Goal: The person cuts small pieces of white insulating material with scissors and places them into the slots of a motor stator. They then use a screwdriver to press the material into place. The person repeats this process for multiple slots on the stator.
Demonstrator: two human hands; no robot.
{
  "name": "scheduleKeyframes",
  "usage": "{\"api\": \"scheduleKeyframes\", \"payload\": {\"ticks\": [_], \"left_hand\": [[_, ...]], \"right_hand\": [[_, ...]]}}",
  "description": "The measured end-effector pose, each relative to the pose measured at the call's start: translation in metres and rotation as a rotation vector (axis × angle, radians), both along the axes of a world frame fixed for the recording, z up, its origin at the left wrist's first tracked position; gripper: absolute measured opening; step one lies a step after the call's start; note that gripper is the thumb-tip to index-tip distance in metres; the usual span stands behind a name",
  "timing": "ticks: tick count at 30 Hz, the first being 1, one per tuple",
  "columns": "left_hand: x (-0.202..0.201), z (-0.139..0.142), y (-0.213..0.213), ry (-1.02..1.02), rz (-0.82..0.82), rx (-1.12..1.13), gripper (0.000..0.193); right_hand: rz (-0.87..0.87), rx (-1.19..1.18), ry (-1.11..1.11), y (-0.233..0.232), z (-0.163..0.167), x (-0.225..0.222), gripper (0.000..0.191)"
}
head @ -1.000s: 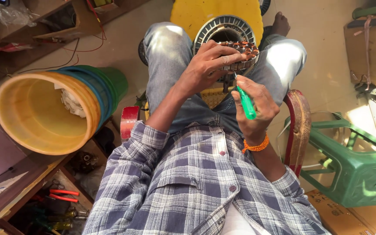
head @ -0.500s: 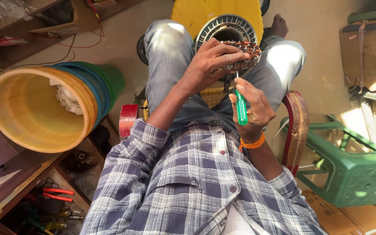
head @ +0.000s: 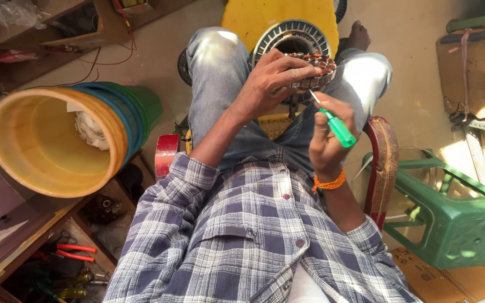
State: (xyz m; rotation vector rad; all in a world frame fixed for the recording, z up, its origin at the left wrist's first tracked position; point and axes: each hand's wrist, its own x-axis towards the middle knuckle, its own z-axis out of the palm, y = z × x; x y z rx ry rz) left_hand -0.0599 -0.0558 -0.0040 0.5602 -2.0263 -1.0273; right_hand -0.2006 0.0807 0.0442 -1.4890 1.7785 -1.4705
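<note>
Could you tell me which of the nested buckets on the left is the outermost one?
The green bucket; it wraps the blue bucket, which in turn surrounds the yellow bucket innermost.

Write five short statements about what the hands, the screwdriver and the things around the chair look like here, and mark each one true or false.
1. The right hand holds a green-handled screwdriver. True.
2. The left hand rests flat on the person's knee. False: it grips a round motor winding with copper coils, held up over the lap.
3. The screwdriver's metal tip points toward the motor winding. True.
4. The yellow bucket stands upright and is filled with water. False: it lies tipped on its side, its mouth facing the camera, with a crumpled white rag inside.
5. A green plastic stool stands on the person's right side. True.
</note>
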Motion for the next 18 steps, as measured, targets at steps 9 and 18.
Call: {"api": "scheduleKeyframes", "payload": {"ticks": [9,18], "left_hand": [[-0.0031,0.0007,0.0011,-0.005,0.020,-0.015,0.057],[0.0001,-0.0026,-0.0009,-0.042,-0.005,0.038,0.068]], "right_hand": [[0.037,-0.002,-0.041,0.0020,-0.0010,-0.0077,0.028],[-0.037,0.081,-0.460,0.0048,0.0058,-0.0074,0.037]]}}
